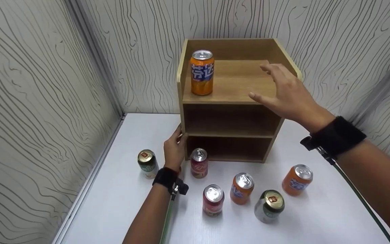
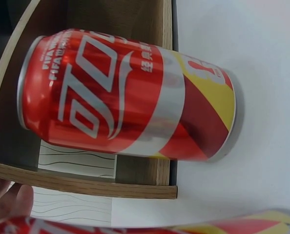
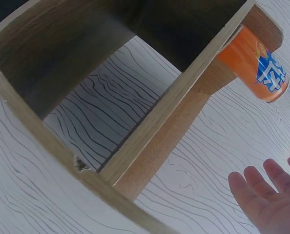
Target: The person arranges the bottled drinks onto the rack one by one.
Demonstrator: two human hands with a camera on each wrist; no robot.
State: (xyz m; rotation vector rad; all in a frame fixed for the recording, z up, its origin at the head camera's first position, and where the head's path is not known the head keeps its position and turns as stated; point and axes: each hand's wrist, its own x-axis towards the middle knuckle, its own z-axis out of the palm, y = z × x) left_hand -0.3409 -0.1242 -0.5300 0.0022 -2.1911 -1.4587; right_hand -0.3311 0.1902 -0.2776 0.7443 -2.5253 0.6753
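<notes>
Right hand (image 1: 290, 92) spread, empty, near shelf (image 1: 239, 79); left hand (image 1: 174, 151) touching shelf's side, fingers partly hidden, grip unclear.

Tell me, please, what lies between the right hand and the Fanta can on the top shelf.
Nothing stands between the right hand and that Fanta can; the head view shows only the bare top shelf there.

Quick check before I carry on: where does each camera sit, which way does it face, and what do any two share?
Head: worn on the head, looking forward and down at the shelf; left hand, right hand and forearms show.
Left wrist: on that wrist, facing a red can and the shelf; left fingers show lower left.
Right wrist: on that wrist, facing the shelf; right fingers show lower right.
Shared: head and right wrist both show the shelf-top orange can.
</notes>
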